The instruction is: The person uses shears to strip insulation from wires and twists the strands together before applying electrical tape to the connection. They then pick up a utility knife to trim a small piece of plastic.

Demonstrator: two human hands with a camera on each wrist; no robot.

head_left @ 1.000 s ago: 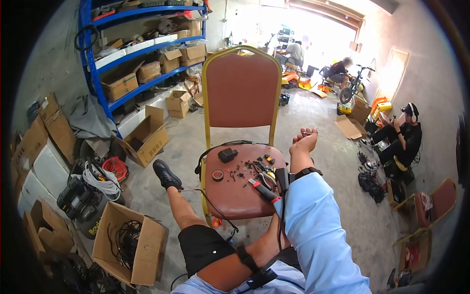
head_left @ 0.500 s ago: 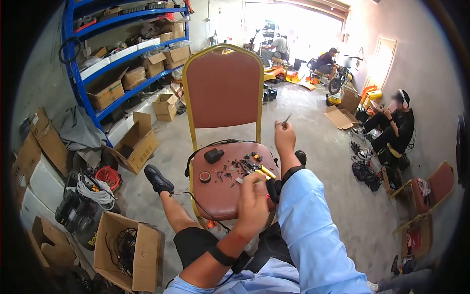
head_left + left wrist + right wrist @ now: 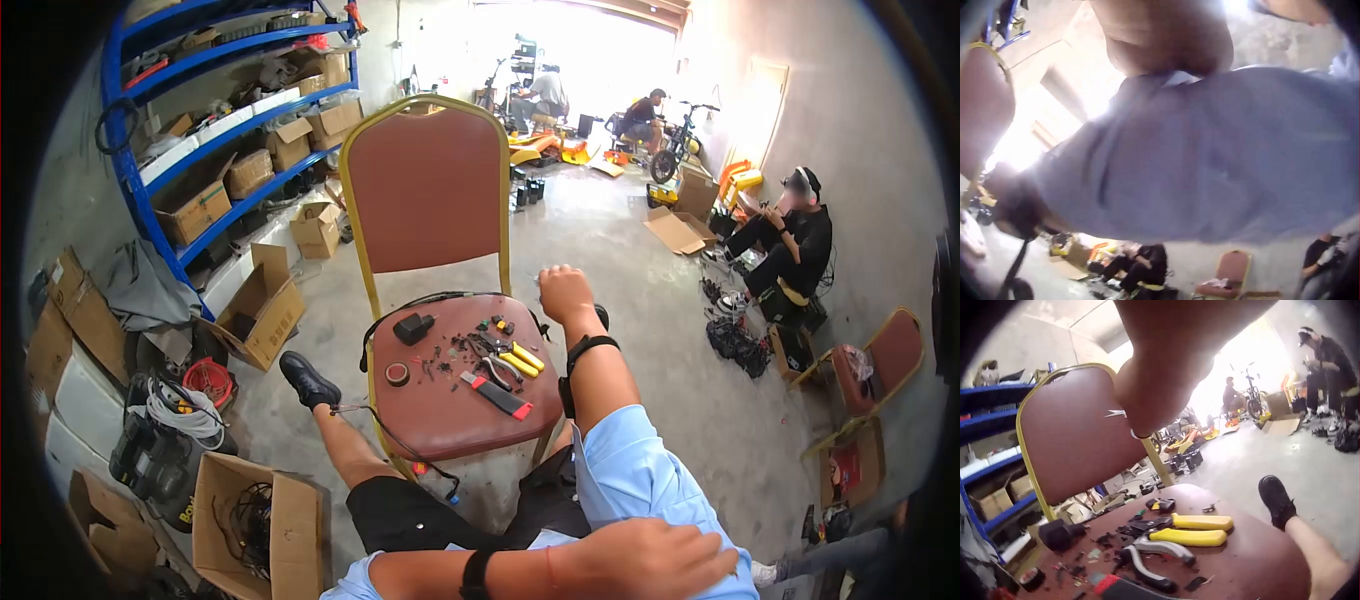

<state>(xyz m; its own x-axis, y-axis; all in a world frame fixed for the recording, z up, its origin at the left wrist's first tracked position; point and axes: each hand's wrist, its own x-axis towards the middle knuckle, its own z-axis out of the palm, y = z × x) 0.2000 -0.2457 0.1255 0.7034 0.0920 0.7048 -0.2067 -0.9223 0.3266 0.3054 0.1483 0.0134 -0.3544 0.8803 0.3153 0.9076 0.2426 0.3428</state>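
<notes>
My right hand (image 3: 567, 294) is raised beyond the right side of the chair seat, fingers curled. In the right wrist view it holds what look like small scissors (image 3: 1115, 414), pointed metal tips sticking out. My left hand (image 3: 655, 560) lies across the blue sleeve (image 3: 640, 465) of my right arm, blurred; the sleeve is bunched at the elbow. On the red-brown seat (image 3: 450, 425) lie yellow-handled pliers (image 3: 522, 357), grey-handled pliers (image 3: 505, 372), a red and black cutter (image 3: 497, 396), a tape roll (image 3: 397, 373), a black adapter (image 3: 413, 327) and small black scraps (image 3: 460, 350).
A black cable (image 3: 400, 425) hangs off the seat's left side. An open cardboard box (image 3: 300, 520) with cables stands by my leg. Blue shelves (image 3: 230, 120) line the left wall. A seated person (image 3: 795, 230) and another chair (image 3: 890, 350) are at the right.
My left hand has come from beneath the right forearm up across the sleeve to the upper arm. The sleeve has slid from the wrist to the elbow, baring the forearm. The view has turned.
</notes>
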